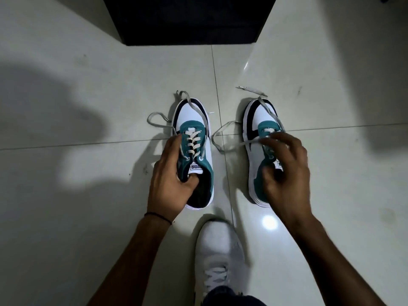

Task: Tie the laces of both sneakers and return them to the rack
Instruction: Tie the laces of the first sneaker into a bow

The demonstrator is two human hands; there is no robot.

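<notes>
Two white, teal and black sneakers stand side by side on the tiled floor, toes pointing away from me. My left hand (170, 173) grips the left sneaker (194, 120) at its collar, thumb inside the opening. Its grey laces (154, 117) lie loose and untied over the toe and floor. My right hand (284, 166) is closed over the tongue and collar of the right sneaker (257, 120), fingers on the lacing. That shoe's laces (223, 133) trail untied across the floor to the left and past the toe.
A dark cabinet or rack base (187, 21) stands on the floor just beyond the sneakers. My own foot in a white shoe (218, 246) is planted between my arms. Glossy light tiles (88, 107) extend left and right, with dark shadows.
</notes>
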